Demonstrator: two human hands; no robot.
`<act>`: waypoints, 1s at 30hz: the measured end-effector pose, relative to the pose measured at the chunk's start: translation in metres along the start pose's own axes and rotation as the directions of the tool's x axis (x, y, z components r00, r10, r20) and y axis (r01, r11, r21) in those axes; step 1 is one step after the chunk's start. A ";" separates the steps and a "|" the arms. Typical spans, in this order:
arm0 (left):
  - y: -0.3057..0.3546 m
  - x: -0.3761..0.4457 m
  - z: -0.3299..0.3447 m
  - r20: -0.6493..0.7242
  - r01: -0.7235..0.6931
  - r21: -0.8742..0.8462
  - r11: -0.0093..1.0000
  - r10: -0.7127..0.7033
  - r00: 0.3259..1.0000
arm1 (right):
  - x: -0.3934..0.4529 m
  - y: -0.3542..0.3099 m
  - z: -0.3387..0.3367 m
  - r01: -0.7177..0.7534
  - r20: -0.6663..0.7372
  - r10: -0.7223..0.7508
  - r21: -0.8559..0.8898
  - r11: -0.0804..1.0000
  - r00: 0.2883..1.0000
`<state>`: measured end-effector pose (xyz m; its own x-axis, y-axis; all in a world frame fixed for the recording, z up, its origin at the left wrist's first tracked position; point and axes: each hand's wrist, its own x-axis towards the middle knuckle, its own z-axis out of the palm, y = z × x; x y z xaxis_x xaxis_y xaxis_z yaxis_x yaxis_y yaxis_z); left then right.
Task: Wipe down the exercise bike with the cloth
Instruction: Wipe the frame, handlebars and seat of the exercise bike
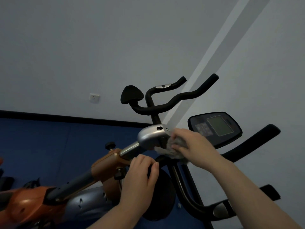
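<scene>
We see the right hand [193, 144] with its fingers curled round a crumpled grey cloth [173, 148], bunching it against the underside of a rounded silver plastic housing [149, 136] on the orange and grey exercise bike [105, 166]. Much of the cloth is hidden beneath that hand; only a ragged fold shows below the fingers, and it is blurred. The left hand [142, 174] grips a black padded part [158, 192] just below the housing, fingers wrapped over its upper edge; how far this part extends behind the hand we cannot tell. From the housing a chrome tube [130, 150] slants down into an orange clamp with a black round knob [110, 145] above it. Black curved foam handlebars [179, 98] rise above the housing, with a black pad [132, 94] beside them. To the right sits a black oval console with a grey screen [218, 126], its lower left corner covered by the right hand. The bike's lower body runs out of view at the left edge. Behind are a pale wall [82, 47] with a white socket [94, 97] and a blue floor mat [49, 138].
</scene>
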<state>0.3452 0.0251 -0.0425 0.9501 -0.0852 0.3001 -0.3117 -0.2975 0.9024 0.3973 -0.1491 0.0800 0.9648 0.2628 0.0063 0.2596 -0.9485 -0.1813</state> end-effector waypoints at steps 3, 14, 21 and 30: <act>0.000 0.003 -0.001 -0.005 -0.001 -0.012 1.000 0.001 1.000 | -0.020 0.017 -0.017 -0.100 -0.101 0.095 -0.047 0.994 0.990; -0.006 0.004 0.002 -0.001 -0.005 0.002 1.000 0.005 1.000 | -0.027 -0.002 0.035 -0.085 -0.287 0.119 0.129 0.988 0.951; -0.004 0.004 0.001 0.025 -0.001 -0.017 1.000 0.002 1.000 | -0.033 -0.029 0.060 -0.030 -0.329 0.074 0.137 0.990 0.942; -0.006 0.004 0.000 0.033 -0.012 -0.023 1.000 0.013 0.999 | -0.035 -0.029 0.056 -0.142 -0.305 0.244 0.320 0.937 0.921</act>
<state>0.3511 0.0269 -0.0463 0.9458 -0.1204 0.3017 -0.3238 -0.2741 0.9055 0.3537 -0.1214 0.0301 0.9643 -0.0430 0.2613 0.0928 -0.8693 -0.4856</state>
